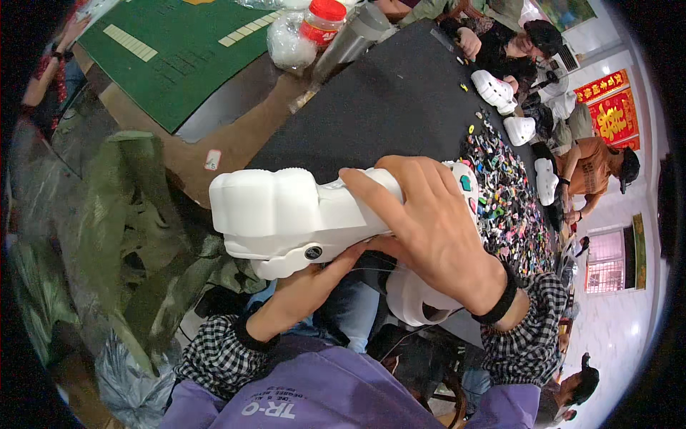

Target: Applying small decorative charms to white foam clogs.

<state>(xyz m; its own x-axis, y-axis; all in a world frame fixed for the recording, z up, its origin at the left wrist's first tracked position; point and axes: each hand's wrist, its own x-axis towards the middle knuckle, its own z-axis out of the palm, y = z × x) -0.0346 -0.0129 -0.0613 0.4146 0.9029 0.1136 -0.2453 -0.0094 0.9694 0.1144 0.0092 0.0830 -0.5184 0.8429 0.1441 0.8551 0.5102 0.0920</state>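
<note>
A white clog [268, 214] with a thick, chunky heel and a strap with a round dark rivet is held in front of me, heel toward the left. My right hand [439, 222] reaches over its front part, fingers closed round it. From below, my left hand [336, 268] supports the same clog, its fingers mostly hidden behind it. Under my right wrist rests another white clog [409, 297], partly covered. Just beyond my right knuckles shows a white clog front [466, 182] bearing colourful charms; whether it belongs to the held clog I cannot tell.
Many small colourful charms [504, 204] lie heaped on the black table [400, 86] to the right. Along its far side, people work with white clogs [494, 93]. A red-lidded jar [325, 21] and green mat [179, 57] are at the back left. A dark green bag [128, 222] hangs left.
</note>
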